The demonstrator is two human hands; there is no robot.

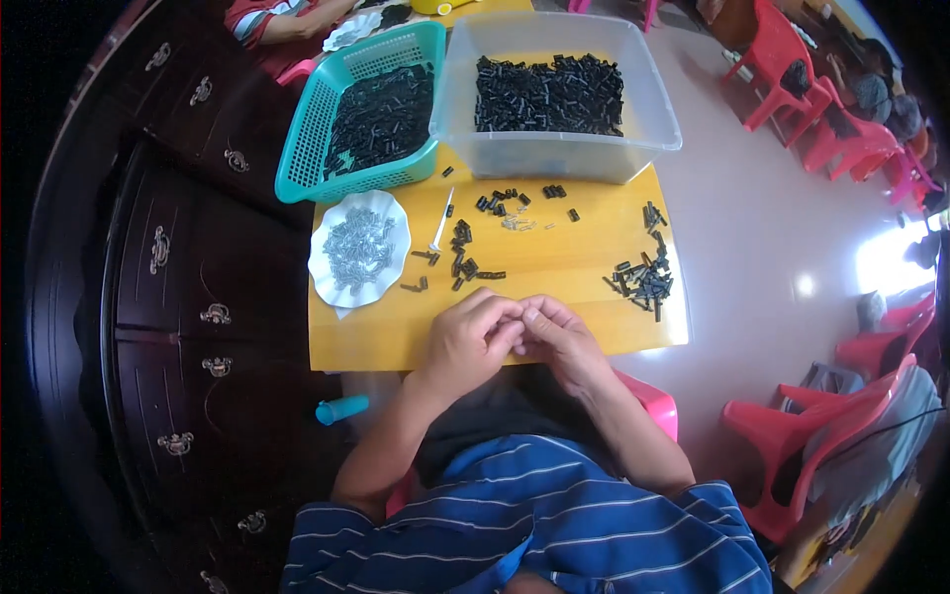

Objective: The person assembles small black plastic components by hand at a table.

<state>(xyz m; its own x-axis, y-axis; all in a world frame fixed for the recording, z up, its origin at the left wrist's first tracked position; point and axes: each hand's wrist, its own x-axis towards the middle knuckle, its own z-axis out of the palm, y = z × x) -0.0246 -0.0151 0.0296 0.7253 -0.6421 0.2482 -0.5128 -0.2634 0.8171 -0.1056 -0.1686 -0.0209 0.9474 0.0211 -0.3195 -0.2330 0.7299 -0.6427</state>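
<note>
Black pieces (470,268) lie loose on the yellow table (554,272), some just beyond the left hand (463,342). That hand and the right hand (566,345) meet, fingers bent and tips together, over the table's near edge; I cannot tell whether they grasp anything. Farther off, clear parts (358,249) fill a white plate (319,246) on the left, with a white tool (442,223) beside it. Beyond stand a green basket (296,148) and a clear bin (564,158), both holding more black pieces.
</note>
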